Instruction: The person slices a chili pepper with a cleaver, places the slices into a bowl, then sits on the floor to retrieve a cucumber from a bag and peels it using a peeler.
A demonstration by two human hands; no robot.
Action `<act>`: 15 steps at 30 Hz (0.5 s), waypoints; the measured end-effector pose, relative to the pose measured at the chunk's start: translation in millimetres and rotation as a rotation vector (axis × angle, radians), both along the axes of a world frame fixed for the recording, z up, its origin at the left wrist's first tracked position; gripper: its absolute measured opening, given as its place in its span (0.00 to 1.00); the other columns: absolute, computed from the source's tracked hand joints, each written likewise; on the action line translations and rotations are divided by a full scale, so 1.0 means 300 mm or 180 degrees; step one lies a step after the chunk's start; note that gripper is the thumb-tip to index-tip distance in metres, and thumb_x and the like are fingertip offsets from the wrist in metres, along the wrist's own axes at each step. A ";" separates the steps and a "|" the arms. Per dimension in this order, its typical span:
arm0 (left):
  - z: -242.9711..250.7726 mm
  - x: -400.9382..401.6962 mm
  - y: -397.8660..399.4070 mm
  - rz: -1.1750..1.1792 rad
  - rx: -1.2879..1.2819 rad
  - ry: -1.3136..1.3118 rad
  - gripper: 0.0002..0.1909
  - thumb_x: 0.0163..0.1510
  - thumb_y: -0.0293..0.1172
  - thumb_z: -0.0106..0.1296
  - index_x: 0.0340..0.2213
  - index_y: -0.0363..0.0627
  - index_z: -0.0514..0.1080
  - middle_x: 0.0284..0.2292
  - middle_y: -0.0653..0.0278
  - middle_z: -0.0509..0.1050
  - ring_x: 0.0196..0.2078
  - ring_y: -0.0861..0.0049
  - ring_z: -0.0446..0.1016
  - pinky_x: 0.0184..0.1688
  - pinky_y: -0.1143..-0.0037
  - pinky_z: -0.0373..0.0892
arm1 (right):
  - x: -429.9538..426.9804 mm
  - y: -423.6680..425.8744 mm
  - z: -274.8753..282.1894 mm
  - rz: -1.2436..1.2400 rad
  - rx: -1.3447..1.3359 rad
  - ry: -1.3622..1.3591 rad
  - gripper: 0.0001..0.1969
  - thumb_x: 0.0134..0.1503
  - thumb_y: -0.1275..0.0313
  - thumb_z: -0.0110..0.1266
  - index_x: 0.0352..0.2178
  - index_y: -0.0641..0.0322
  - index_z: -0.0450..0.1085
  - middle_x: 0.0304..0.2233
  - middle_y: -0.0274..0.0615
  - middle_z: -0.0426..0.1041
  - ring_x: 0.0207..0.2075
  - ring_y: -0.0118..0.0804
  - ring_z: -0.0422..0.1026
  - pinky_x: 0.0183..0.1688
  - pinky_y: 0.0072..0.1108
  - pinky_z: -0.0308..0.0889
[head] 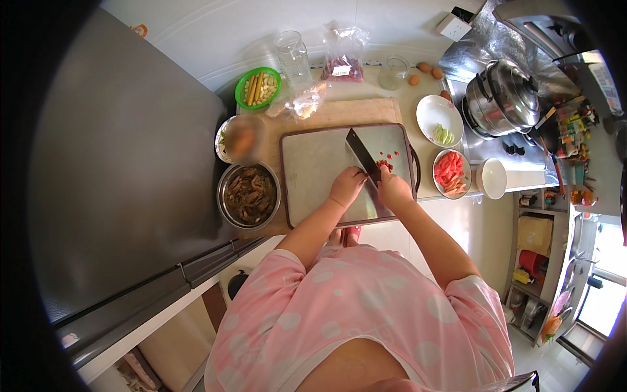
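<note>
My right hand (394,190) grips a cleaver (363,153) with a dark blade, slanted across a rimmed cutting board (318,161). Bits of chopped red chili (385,165) lie on the board to the right of the blade, a few of them scattered farther up. To the left of the blade, my left hand (349,186) rests on the board with curled fingers. A small piece of red chili (366,176) shows at its fingertips, mostly hidden by them.
At left stand a steel bowl (223,196) of soaking brown food and a green basket (279,78) of garlic cloves. At right are a plate of tomato pieces (448,169), a white plate (431,110) with sliced greens, a white bowl (492,179) and a steel pot (499,103) on the stove.
</note>
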State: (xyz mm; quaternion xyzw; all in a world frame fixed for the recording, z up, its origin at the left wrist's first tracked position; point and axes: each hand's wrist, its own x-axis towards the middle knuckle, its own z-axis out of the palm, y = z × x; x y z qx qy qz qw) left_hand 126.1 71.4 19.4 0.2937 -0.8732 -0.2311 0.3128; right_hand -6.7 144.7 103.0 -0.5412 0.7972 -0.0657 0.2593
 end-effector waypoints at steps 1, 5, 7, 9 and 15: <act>0.000 0.001 -0.001 -0.0003 0.0028 0.0011 0.01 0.42 0.28 0.54 0.22 0.47 0.73 0.24 0.65 0.69 0.27 0.68 0.69 0.30 0.71 0.68 | 0.002 -0.005 0.001 0.0016 0.0048 0.0030 0.19 0.51 0.70 0.45 0.44 0.63 0.53 0.27 0.57 0.71 0.30 0.57 0.71 0.34 0.40 0.66; -0.001 -0.002 -0.006 -0.0015 0.0088 0.0006 0.01 0.42 0.28 0.54 0.22 0.47 0.73 0.24 0.64 0.69 0.28 0.67 0.69 0.30 0.71 0.68 | 0.015 -0.018 -0.007 0.0013 0.0133 0.0080 0.18 0.51 0.72 0.43 0.44 0.62 0.54 0.28 0.57 0.72 0.31 0.56 0.72 0.34 0.39 0.66; -0.005 0.001 -0.004 0.0015 0.0114 -0.0002 0.01 0.42 0.27 0.54 0.22 0.47 0.73 0.24 0.64 0.69 0.28 0.67 0.69 0.31 0.71 0.68 | 0.033 -0.035 0.018 0.0069 0.0357 0.0194 0.16 0.50 0.74 0.41 0.42 0.62 0.54 0.28 0.56 0.72 0.32 0.55 0.72 0.34 0.38 0.67; -0.010 0.002 0.001 0.0047 0.0139 -0.0012 0.01 0.42 0.27 0.54 0.22 0.47 0.73 0.24 0.64 0.69 0.28 0.67 0.69 0.31 0.71 0.68 | 0.049 -0.039 0.035 0.0072 0.0406 0.0146 0.15 0.50 0.75 0.40 0.41 0.63 0.54 0.28 0.56 0.72 0.32 0.54 0.72 0.34 0.38 0.67; -0.024 0.008 0.003 0.0013 0.0253 -0.0068 0.02 0.41 0.27 0.53 0.23 0.46 0.73 0.24 0.63 0.70 0.29 0.66 0.69 0.32 0.71 0.69 | 0.083 -0.053 0.069 0.0097 0.0609 0.0026 0.13 0.48 0.77 0.40 0.37 0.63 0.53 0.28 0.55 0.72 0.32 0.54 0.72 0.33 0.37 0.67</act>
